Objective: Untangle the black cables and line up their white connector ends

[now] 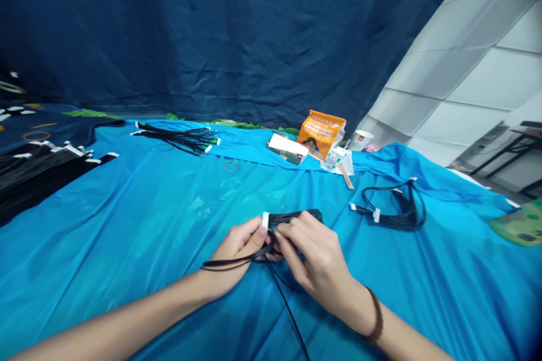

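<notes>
A bundle of black cables [292, 218] with a white connector [265, 220] at its left end is held between my two hands over the blue cloth. My left hand [239, 248] is closed around the looped part, its thumb just below the connector. Cable ends stick out to the left over that wrist, and a single strand hangs down toward the lower edge of the view. My right hand [315, 251] pinches at the bundle from the right with bent fingers. Part of the coil is hidden behind the fingers.
On the blue cloth [148, 237] lie a coiled cable bundle [402, 217] at right and a straight black bundle [178, 138] at back left. More cables [46, 172] lie far left. A rubber band [231, 166], small box [288, 148], orange bag [320, 134] and paper cup [359, 140] stand behind.
</notes>
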{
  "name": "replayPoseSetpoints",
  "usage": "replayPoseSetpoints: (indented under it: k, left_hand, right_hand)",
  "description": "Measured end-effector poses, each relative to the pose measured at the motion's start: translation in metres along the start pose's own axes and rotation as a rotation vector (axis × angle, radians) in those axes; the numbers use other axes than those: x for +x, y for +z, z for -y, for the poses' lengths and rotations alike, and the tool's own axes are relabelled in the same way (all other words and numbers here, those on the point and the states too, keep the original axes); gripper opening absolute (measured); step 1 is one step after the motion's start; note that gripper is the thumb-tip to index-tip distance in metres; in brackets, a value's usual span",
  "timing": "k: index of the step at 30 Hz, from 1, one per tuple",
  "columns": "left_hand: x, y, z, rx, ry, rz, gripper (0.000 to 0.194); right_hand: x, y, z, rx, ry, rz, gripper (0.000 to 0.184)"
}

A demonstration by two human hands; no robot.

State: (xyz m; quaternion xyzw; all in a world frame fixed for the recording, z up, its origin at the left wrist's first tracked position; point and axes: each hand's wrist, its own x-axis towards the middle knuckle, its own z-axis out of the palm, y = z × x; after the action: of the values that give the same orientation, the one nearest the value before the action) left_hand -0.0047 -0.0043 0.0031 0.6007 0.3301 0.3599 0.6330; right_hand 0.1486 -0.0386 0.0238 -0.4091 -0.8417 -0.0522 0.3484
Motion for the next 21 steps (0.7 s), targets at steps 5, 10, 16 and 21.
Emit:
replayPoseSetpoints:
  k: [5,10,16,21]
  left_hand:
    - [0.004,0.002,-0.001,-0.214,-0.094,0.033,0.026]
    - [0.012,-0.013,-0.007,-0.446,-0.049,-0.071,0.014]
    - [0.02,-0.036,-0.026,-0.558,0.047,-0.227,0.011]
    - [0.018,-0.038,-0.031,-0.567,-0.04,-0.187,0.008]
  right_hand:
    - [-0.002,0.005,-0.005,-0.008,-0.001,-0.038,0.014]
    - [-0.001,0.006,-0.019,-0.095,-0.105,-0.088,0.029]
    - [0.004,0.001,-0.038,-0.223,-0.213,-0.146,0.022]
    - [0.004,0.004,-0.054,-0.305,-0.151,-0.231,0.015]
